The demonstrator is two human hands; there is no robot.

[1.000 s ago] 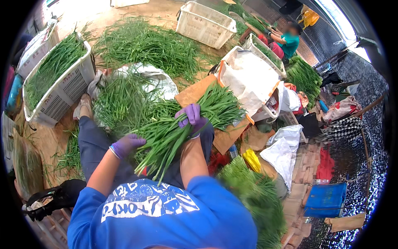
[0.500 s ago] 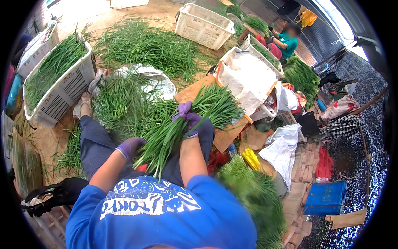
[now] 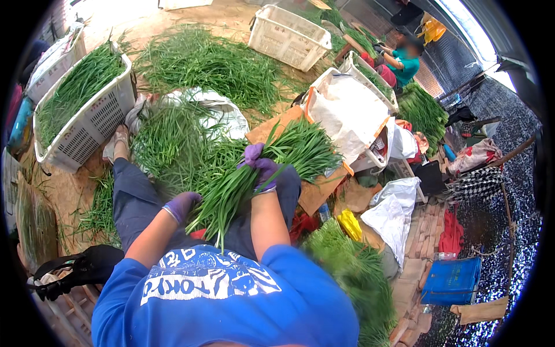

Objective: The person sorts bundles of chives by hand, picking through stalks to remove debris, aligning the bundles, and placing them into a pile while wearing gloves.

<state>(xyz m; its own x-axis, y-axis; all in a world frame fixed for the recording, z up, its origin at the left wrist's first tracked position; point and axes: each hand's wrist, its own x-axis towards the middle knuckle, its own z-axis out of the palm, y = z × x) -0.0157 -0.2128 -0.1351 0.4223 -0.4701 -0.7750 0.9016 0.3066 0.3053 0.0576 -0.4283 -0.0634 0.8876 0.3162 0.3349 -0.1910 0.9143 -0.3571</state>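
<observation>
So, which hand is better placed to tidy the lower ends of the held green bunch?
Probably the left hand: it is near those lower ends, while the right hand is closed around the green bunch farther up.

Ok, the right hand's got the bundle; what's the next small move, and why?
I'd probably bring the left hand across to gather the bundle's lower stems: they splay unevenly, while the right hand grips the green bundle higher up and the left sits close beside them.
</observation>
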